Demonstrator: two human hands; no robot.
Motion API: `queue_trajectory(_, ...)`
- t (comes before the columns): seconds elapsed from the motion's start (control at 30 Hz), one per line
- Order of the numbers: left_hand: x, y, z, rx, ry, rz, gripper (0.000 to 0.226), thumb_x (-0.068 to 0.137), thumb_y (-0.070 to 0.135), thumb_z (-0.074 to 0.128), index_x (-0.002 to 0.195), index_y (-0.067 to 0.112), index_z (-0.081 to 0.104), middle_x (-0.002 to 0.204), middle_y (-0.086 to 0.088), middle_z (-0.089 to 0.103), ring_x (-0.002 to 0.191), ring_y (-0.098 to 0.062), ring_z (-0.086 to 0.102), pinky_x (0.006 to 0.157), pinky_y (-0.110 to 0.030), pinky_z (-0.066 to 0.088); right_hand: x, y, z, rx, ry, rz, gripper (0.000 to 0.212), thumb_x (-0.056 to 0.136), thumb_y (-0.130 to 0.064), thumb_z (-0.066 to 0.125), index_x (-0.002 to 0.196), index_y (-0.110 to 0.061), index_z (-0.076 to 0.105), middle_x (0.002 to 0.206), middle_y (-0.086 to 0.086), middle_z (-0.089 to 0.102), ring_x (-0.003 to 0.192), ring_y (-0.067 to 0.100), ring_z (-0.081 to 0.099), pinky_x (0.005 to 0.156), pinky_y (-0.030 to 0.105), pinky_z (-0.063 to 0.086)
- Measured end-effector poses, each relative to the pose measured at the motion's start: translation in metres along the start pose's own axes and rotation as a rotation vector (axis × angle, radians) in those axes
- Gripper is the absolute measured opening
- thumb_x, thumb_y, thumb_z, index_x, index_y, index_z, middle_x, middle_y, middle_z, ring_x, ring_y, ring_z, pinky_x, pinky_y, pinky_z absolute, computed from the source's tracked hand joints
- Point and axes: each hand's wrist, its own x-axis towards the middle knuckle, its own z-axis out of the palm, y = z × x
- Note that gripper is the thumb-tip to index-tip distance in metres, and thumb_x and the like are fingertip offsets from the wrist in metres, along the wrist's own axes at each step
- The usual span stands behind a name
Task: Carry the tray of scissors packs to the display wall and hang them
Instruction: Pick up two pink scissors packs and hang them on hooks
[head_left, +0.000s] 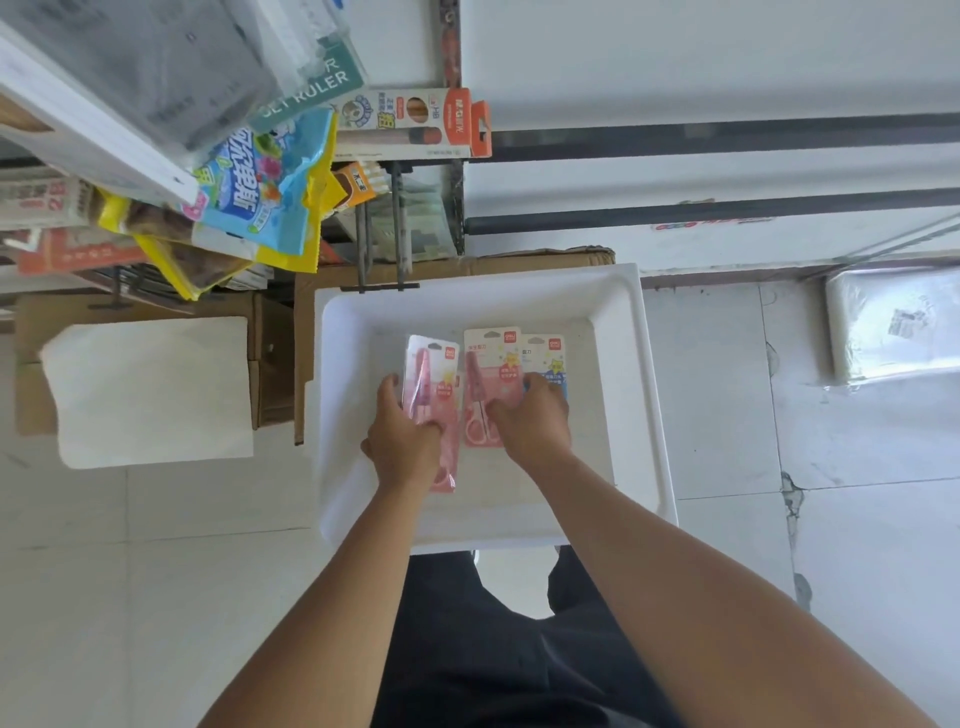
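A white foam tray (639, 395) lies on the floor in front of me, below the display wall. Inside it are three scissors packs. My left hand (402, 441) grips the leftmost pink scissors pack (434, 374) by its lower half, lifting it at a tilt. A second pink scissors pack (488, 374) lies flat in the middle of the tray, and a blue scissors pack (545, 356) lies partly under it on the right. My right hand (532, 423) rests on these two packs, fingers curled over their lower ends; whether it grips one is unclear.
Display hooks (379, 249) hang above the tray's far edge, with ruler sets, snack bags (270, 202) and pencil boxes (410, 122) on the wall at upper left. Cardboard boxes (275, 364) and a white sheet (150, 389) lie left of the tray. A wrapped white bundle (893, 322) sits right.
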Motion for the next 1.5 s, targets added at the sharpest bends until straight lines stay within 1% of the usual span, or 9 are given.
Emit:
queue_trajectory(0.1,-0.005,0.003,-0.021,-0.233,-0.058,-0.115,0.027,0.08,0.008,0.077,0.104,0.017,0.067,0.092,0.002,0.073,0.087,-0.025,0.074,0.062,-0.03,0.058,0.001,-0.003,0.007,-0.141,0.03,0.015,0.068,0.081,-0.039,0.073,0.136,-0.01,0.044,0.135,0.01,0.047,0.126,0.032,0.047,0.101,0.044,0.045)
queue_trajectory(0.3,-0.01,0.004,-0.049,-0.512,-0.131,-0.173,0.021,0.088,0.012,0.073,0.107,0.02,0.07,0.096,0.004,0.076,0.081,-0.015,0.073,0.049,-0.018,0.053,0.003,-0.013,0.016,-0.134,0.116,0.014,0.059,0.081,-0.026,0.078,0.126,-0.01,0.044,0.129,0.01,0.052,0.119,0.032,0.053,0.098,0.044,0.046)
queue_trajectory(0.43,-0.019,0.005,-0.06,-0.561,-0.18,-0.157,0.02,0.09,0.01,0.071,0.108,0.019,0.071,0.095,0.002,0.076,0.078,-0.014,0.07,0.048,-0.017,0.051,-0.01,-0.017,0.007,0.223,0.089,0.031,0.022,0.088,-0.002,0.046,0.107,-0.013,0.045,0.093,0.001,0.061,0.083,0.027,0.064,0.066,0.04,0.058)
queue_trajectory(0.57,-0.036,0.015,-0.074,-0.572,-0.236,-0.138,0.017,0.089,0.009,0.073,0.102,0.019,0.072,0.093,-0.002,0.076,0.075,-0.018,0.066,0.047,-0.016,0.05,-0.027,-0.008,-0.011,0.369,0.065,-0.019,0.013,0.094,-0.002,0.044,0.102,-0.011,0.049,0.085,0.002,0.059,0.067,0.019,0.057,0.038,0.019,0.039)
queue_trajectory(0.9,-0.081,0.063,-0.128,-0.572,-0.333,0.066,0.016,0.088,0.015,0.075,0.102,0.023,0.074,0.084,0.01,0.08,0.072,-0.007,0.075,0.059,-0.022,0.054,-0.106,-0.015,-0.085,0.737,0.007,-0.084,0.046,0.089,0.015,0.043,0.117,-0.015,0.063,0.104,0.005,0.075,0.084,0.02,0.076,0.057,0.03,0.061)
queue_trajectory(1.13,-0.117,0.121,-0.162,-0.611,-0.334,0.314,0.015,0.087,0.013,0.074,0.097,0.024,0.075,0.083,0.011,0.08,0.073,-0.005,0.071,0.064,-0.021,0.051,-0.164,-0.031,-0.155,0.911,0.076,-0.31,0.019,0.102,-0.006,0.051,0.116,-0.007,0.064,0.102,0.008,0.075,0.066,0.013,0.077,0.052,0.028,0.059)
queue_trajectory(1.27,-0.148,0.149,-0.171,-0.586,-0.25,0.415,0.013,0.077,0.035,0.078,0.089,0.039,0.077,0.087,0.011,0.08,0.073,-0.006,0.069,0.074,-0.033,0.047,-0.186,-0.033,-0.199,0.958,0.089,-0.462,0.02,0.103,-0.008,0.052,0.118,0.0,0.062,0.096,0.008,0.074,0.064,0.011,0.076,0.051,0.025,0.058)
queue_trajectory(1.4,-0.191,0.173,-0.166,-0.651,-0.168,0.537,0.014,0.087,0.02,0.075,0.095,0.031,0.074,0.088,0.012,0.08,0.075,-0.004,0.072,0.07,-0.028,0.051,-0.205,-0.023,-0.242,0.885,0.022,-0.644,0.014,0.102,-0.013,0.056,0.112,-0.005,0.062,0.098,0.008,0.074,0.07,0.013,0.076,0.056,0.025,0.059)
queue_trajectory(1.5,-0.226,0.197,-0.161,-0.748,-0.123,0.604,0.023,0.089,0.002,0.07,0.098,0.022,0.069,0.079,0.015,0.078,0.067,0.003,0.07,0.057,-0.013,0.048,-0.217,-0.014,-0.277,0.866,-0.017,-0.75,0.012,0.102,-0.017,0.056,0.107,-0.006,0.062,0.1,0.016,0.074,0.078,0.028,0.077,0.062,0.041,0.063)
